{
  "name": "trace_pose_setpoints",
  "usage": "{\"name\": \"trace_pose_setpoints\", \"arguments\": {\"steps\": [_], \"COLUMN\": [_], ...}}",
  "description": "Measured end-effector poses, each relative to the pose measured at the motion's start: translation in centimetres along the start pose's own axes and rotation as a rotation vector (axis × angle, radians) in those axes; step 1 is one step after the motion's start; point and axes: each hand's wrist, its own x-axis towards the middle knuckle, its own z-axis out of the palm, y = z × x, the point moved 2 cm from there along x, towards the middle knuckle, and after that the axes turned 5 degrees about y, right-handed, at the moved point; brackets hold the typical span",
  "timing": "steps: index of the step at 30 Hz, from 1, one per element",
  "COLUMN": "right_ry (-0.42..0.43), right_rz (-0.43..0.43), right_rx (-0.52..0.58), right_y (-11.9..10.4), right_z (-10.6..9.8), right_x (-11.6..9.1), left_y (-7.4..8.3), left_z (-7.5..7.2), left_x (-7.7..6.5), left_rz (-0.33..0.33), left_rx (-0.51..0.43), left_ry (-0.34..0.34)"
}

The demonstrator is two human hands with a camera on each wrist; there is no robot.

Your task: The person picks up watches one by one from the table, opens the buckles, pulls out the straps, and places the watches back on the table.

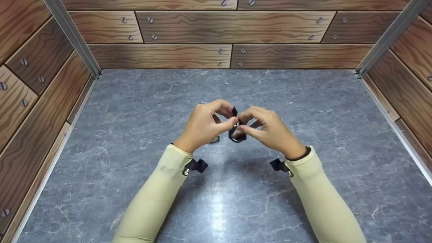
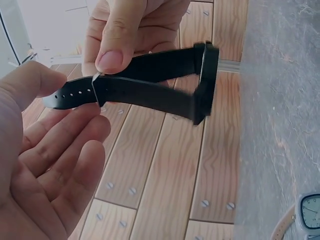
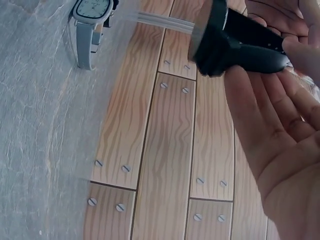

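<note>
Both hands hold a black-strapped wristwatch [image 1: 237, 136] above the table, its case hanging at the lower end. In the left wrist view, my left hand [image 2: 45, 155] pinches the holed strap end [image 2: 75, 94] between thumb and fingers. My right hand [image 2: 135, 30] grips the other strap half at the metal buckle [image 2: 96, 82], through which the holed end passes. From the right wrist view, the fingers of my right hand [image 3: 285, 130] lie under the strap [image 3: 257, 57]. The watch face is turned away or blurred.
A second watch [image 3: 93, 10] with a pale, rounded-square dial lies on the grey marbled table [image 1: 216, 189]; in the head view my left hand partly hides it. Wood-patterned walls [image 1: 233, 27] enclose the table at the back and both sides.
</note>
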Motion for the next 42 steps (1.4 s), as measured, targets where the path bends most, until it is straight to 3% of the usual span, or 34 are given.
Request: {"name": "trace_pose_setpoints", "arguments": {"steps": [6,13,21,32,42], "right_ry": [0.013,0.038,0.036,0.096,0.213], "right_rz": [0.025,-0.012,-0.172,-0.367,-0.456], "right_rx": [0.066,0.029,-0.058,-0.375,-0.405], "right_y": [0.19,0.27,0.59,0.14,-0.01], "right_z": [0.06,0.23,0.42,0.65,0.71], "right_x": [0.00,-0.01,-0.06,0.00,-0.11], "left_y": [-0.23,-0.34,-0.35,-0.42,-0.28], "left_z": [-0.13,0.17,0.29,0.35,0.29], "left_x": [-0.01,0.04,0.07,-0.02,0.13], "left_rz": [-0.011,-0.100,-0.144,-0.174,-0.165], "left_rx": [-0.055,-0.201,-0.231,-0.246,-0.293], "left_ry": [0.019,-0.035,-0.056,-0.082,-0.079]}}
